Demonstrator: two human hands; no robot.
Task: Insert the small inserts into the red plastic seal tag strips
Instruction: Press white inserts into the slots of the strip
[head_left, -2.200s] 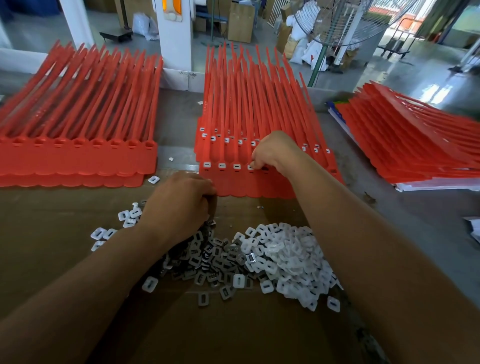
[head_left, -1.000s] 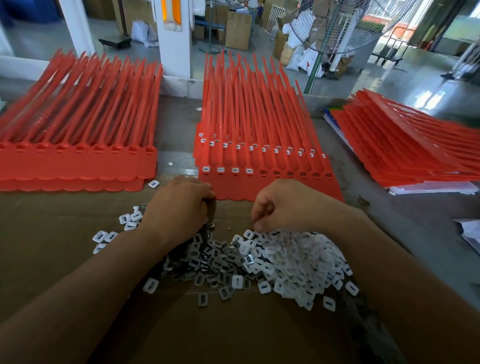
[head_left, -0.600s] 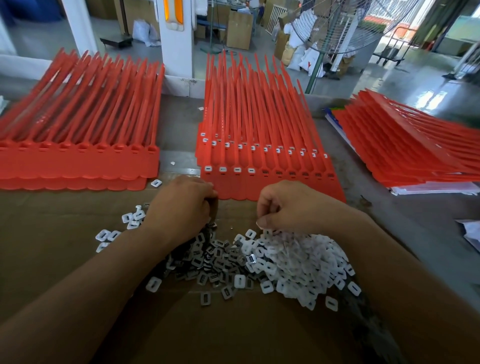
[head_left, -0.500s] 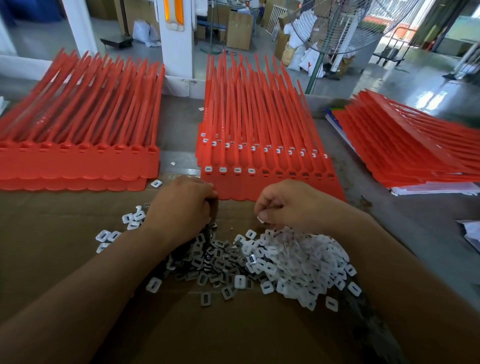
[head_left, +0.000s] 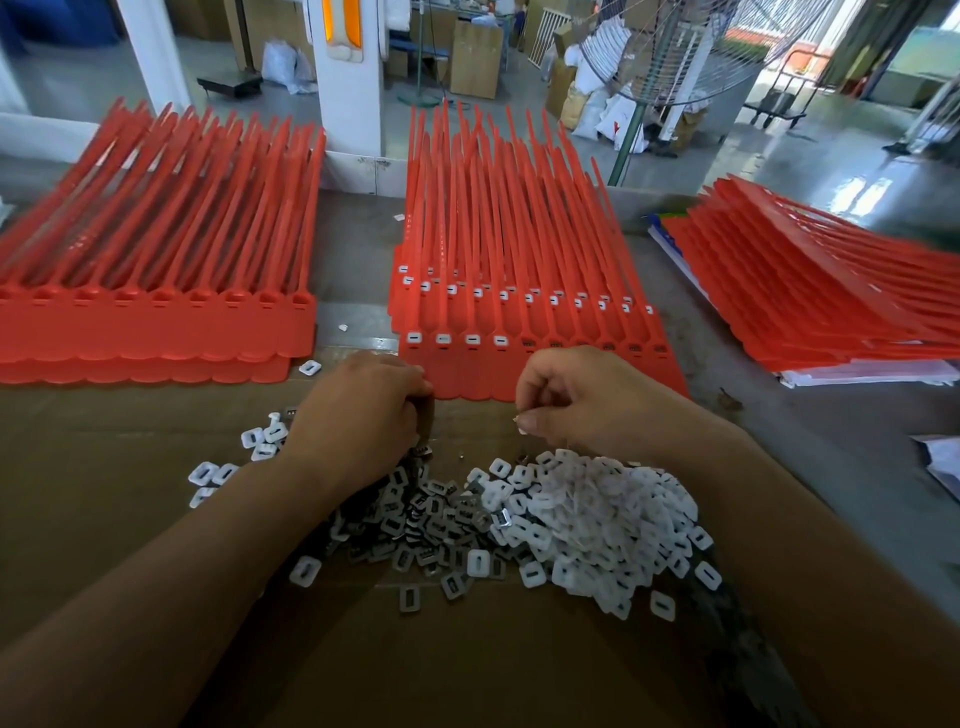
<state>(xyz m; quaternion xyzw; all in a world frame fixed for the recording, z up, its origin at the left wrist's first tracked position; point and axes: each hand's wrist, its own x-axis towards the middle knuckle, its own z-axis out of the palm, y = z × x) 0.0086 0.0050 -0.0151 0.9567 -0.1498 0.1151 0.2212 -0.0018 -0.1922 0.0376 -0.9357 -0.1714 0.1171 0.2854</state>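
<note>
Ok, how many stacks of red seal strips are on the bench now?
3. The left stack lies far left, the middle stack straight ahead, the right stack at the right edge. More may lie out of frame.

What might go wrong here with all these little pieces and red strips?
The pile of white plastic inserts runs straight into the heap of darker grey inserts, so a hurried grab may pick up the wrong piece. Only four sockets in the front row of the middle stack of red plastic seal strips show white, so one might get skipped.
</note>
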